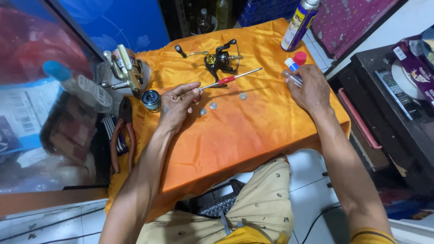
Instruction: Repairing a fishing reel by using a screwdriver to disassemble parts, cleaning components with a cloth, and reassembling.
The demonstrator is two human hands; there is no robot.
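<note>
My left hand (177, 105) rests on the orange cloth (239, 131) and pinches the end of a thin screwdriver with a red handle (230, 79), which points up right. My right hand (309, 90) grips a small clear tube with a blue and white cap (292, 71); a red cap (299, 58) lies just beyond it. A black fishing reel body with a crank handle (216, 58) lies behind the screwdriver. Three small metal washers (213, 105) lie on the cloth between my hands. A round dark spool (151, 100) sits just left of my left hand.
A second reel, silver and gold (124, 70), lies at the cloth's left edge. Orange-handled pliers (123, 135) lie further left. A spray can (299, 23) stands at the far right corner. A black box (398, 104) is on the right.
</note>
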